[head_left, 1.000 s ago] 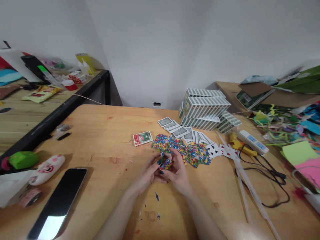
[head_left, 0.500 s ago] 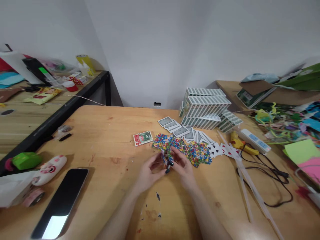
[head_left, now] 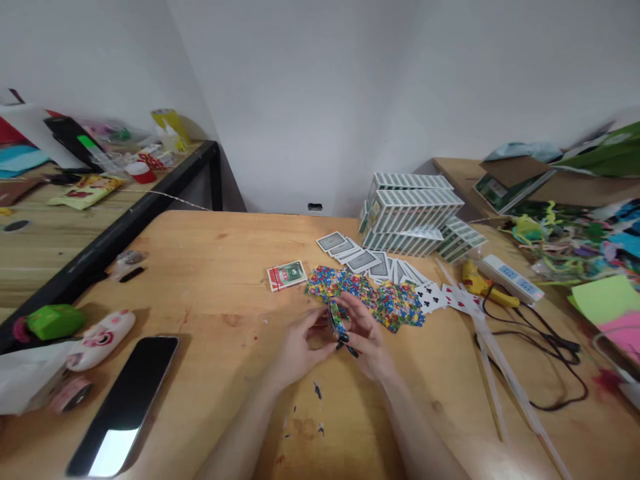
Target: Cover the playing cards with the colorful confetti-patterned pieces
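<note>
Between both hands, at the middle of the table, is a small colourful patterned piece (head_left: 338, 319) with dark parts at its lower end. My right hand (head_left: 369, 339) pinches it from the right side. The fingertips of my left hand (head_left: 303, 347) close on its left edge, curled round a gap. Just beyond the hands lie colourful patterned cards (head_left: 400, 305), spread in a band. Behind them are grey-backed playing cards (head_left: 363, 261). A green and red card box (head_left: 287, 275) lies to the left of the patterned cards. Small dark scraps (head_left: 317, 391) lie nearer me.
Striped boxes (head_left: 415, 210) are stacked at the back right. A yellow glue gun (head_left: 487, 287), a power strip (head_left: 511, 279), a black cable and clear strips (head_left: 505, 373) lie at right. A phone (head_left: 125, 403) and a green object (head_left: 56, 322) are at left.
The small patterned piece has been turned, so more of its colourful face shows. My right fingers have shifted slightly on it, and its dark lower end now points more to the right.
</note>
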### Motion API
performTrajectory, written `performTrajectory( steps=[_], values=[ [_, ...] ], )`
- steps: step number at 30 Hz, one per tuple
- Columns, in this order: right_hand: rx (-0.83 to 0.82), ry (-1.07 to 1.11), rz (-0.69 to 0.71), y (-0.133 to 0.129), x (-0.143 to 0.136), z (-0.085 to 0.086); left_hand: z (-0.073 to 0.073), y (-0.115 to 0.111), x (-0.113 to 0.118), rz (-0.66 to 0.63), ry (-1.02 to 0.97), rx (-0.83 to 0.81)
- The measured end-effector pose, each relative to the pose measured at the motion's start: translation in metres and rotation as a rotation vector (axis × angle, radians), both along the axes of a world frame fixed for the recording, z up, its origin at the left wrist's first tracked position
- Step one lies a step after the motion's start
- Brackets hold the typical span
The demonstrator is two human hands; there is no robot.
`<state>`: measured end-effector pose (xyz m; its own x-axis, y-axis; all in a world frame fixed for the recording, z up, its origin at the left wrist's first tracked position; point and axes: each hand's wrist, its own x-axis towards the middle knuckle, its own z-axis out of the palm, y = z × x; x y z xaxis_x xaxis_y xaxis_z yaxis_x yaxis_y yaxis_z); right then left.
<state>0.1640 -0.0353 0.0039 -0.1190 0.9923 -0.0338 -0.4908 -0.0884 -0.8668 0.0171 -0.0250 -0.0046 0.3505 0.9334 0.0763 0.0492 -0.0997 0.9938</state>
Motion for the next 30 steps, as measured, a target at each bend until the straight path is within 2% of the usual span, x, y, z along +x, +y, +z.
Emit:
performTrajectory(
  steps=[6,10,12,15,18,21,24,30],
  values=[
    [-0.022,0.026,0.004,0.001,0.002,0.004,-0.007,0.001,-0.002,0.107,0.242,0.145],
    [-0.147,-0.083,-0.086,0.004,-0.003,-0.008,-0.013,0.003,-0.003,0.215,0.379,0.254],
    [-0.195,-0.136,-0.073,0.004,-0.007,-0.016,-0.014,0.003,-0.003,0.258,0.41,0.288],
    [-0.266,-0.04,-0.077,0.005,-0.012,-0.02,-0.015,0.003,-0.005,0.272,0.447,0.312],
    [-0.301,0.066,-0.08,0.005,-0.014,-0.017,-0.017,0.003,-0.006,0.268,0.453,0.329],
    [-0.282,0.06,-0.091,0.006,-0.013,-0.015,-0.021,0.004,-0.006,0.27,0.446,0.34],
    [-0.214,-0.04,-0.099,0.006,-0.012,-0.015,-0.023,0.004,-0.006,0.275,0.457,0.355],
    [-0.1,-0.288,-0.125,0.006,-0.013,-0.013,-0.017,0.002,-0.005,0.259,0.464,0.351]
  ],
)
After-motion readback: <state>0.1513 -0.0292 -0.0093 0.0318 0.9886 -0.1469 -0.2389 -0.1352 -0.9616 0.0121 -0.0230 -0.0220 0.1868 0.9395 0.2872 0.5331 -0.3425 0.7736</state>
